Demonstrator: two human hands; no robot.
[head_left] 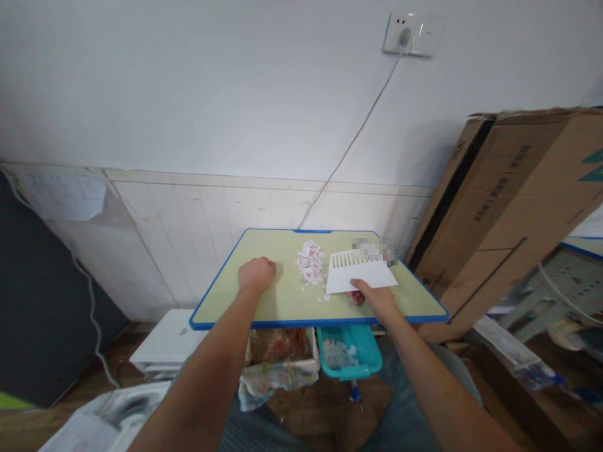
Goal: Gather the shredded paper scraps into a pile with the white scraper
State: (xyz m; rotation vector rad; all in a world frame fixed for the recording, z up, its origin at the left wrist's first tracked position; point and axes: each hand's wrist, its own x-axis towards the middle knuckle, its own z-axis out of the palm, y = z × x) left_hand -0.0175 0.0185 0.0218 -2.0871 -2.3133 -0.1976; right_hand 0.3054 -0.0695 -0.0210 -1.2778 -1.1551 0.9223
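Observation:
My right hand point(370, 298) pinches the near edge of a white card point(360, 277) with a row of slots cut along its far side. The thumb lies on top and the fingers curl underneath. Left of the card is a heap of small white and pinkish paper scraps point(311, 260), with a few loose bits near its front. My left hand point(257, 274) rests as a closed fist on the left part of the pale yellow table point(282, 307); whether anything is inside it is hidden. Behind the card, a pixelated patch covers something whitish.
Below the table's blue edge stand a teal basket point(351, 371) with whitish pieces and a lined box point(308, 364). Tall cardboard boxes point(513, 188) lean on the right. A white cable point(351, 144) runs from the wall socket point(412, 34) behind the table. A white cabinet point(164, 336) stands at left.

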